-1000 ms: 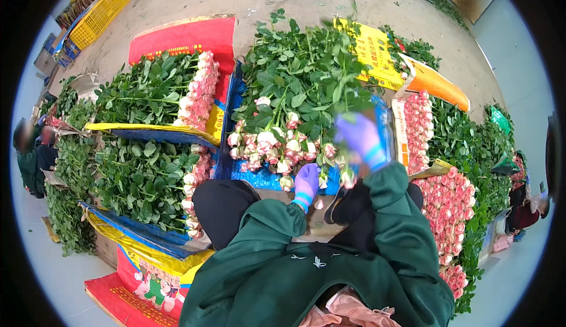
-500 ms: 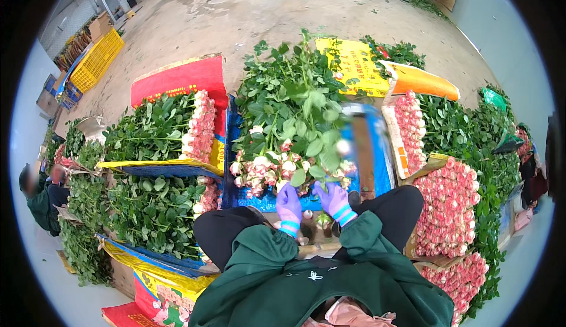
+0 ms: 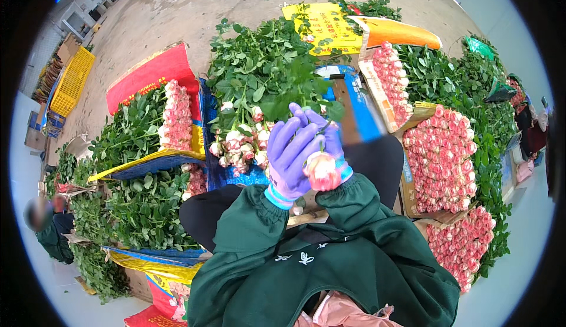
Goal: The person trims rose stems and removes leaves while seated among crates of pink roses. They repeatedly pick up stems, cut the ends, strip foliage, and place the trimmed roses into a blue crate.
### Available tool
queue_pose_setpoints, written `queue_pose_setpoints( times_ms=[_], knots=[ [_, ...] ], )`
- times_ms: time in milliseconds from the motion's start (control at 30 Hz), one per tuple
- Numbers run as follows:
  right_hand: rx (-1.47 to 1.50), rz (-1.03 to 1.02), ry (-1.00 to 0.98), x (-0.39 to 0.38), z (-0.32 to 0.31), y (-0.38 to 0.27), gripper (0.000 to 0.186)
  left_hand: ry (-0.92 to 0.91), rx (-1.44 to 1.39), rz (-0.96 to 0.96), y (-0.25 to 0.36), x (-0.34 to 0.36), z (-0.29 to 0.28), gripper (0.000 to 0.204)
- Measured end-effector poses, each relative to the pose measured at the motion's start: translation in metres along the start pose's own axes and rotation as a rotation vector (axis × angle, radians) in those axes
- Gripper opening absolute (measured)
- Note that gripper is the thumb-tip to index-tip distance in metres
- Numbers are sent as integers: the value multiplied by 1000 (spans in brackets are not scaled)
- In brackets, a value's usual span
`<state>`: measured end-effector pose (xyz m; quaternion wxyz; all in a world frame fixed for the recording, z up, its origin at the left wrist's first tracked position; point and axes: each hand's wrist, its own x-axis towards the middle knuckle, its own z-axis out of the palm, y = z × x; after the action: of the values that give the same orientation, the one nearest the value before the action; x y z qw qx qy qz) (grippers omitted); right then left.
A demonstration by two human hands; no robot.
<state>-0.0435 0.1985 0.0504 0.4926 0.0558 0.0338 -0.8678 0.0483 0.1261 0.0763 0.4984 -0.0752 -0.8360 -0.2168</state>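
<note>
A pink-and-white rose (image 3: 322, 171) hangs head-down in front of my body, its bloom close to my wrists. My right hand (image 3: 331, 137), in a purple glove, is closed around its stem just above the bloom. Beside it, my gloved left hand (image 3: 290, 153) has its fingers stretched out, near the stem; whether it touches the stem is unclear. Blurred green leaves (image 3: 295, 88) rise beyond both hands. Farther off, a loose heap of roses (image 3: 239, 141) lies with blooms toward me and foliage pointing away.
Stacked rose bunches (image 3: 177, 115) stand at left between red, yellow and blue sheets. More tightly packed blooms (image 3: 439, 159) are piled at right, beside a cardboard-edged bunch (image 3: 390, 82). A yellow crate (image 3: 72, 82) stands far left. Other people sit at both sides.
Both hands have come up and together from the edge of the heap. A rose is now in my right hand, its bloom toward me. The view has shifted slightly.
</note>
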Motion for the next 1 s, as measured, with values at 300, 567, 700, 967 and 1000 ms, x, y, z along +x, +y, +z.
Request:
queue_pose_setpoints(
  times_ms=[300, 567, 700, 967, 1000],
  knots=[
    [-203, 44, -101, -40, -10, -22, 33, -136, -22, 48, 0, 5, 19, 38],
    [-610, -76, 25, -86, -6, -95, 43, -173, -58, 275, 44, 48, 49, 33],
    [-512, 99, -116, -61, 58, -125, 32, -137, 8, 316, 32, 64, 64, 36],
    [-3073, -499, -290, 19, -111, -303, 25, -228, 82, -315, -63, -2, 72, 31],
    [-3058, -521, -114, 15, -163, -311, 26, -303, 78, -337, -60, -10, 65, 28]
  ],
)
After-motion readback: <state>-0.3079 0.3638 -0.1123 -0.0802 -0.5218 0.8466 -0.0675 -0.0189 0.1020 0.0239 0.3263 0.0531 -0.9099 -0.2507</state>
